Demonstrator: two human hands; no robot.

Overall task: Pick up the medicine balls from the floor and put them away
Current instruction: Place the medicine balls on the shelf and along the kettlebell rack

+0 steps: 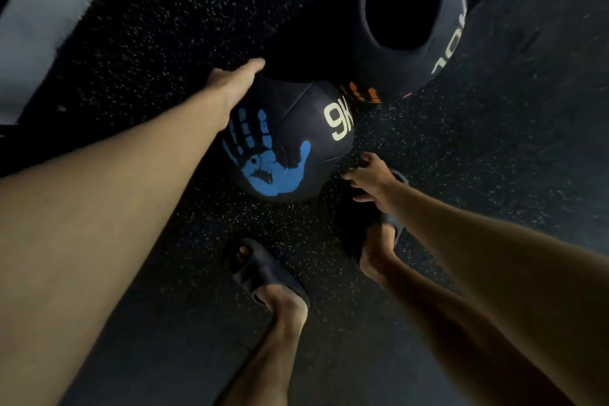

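A dark medicine ball (290, 142) marked 9K, with a blue handprint on it, sits on the speckled black floor just ahead of my feet. My left hand (235, 81) lies flat against its upper left side, fingers straight. My right hand (364, 176) hovers at the ball's lower right, fingers loosely bent, holding nothing. A larger dark ball (415, 23) with pale lettering rests behind it at the upper right. An orange handprint (361, 94) shows between the two balls, on a surface I cannot make out.
My feet in dark slides stand close behind the ball, the left foot (267, 277) and the right foot (379, 241). A pale strip (43, 20) runs along the far left edge. The dark rubber floor (164, 26) stretches all around.
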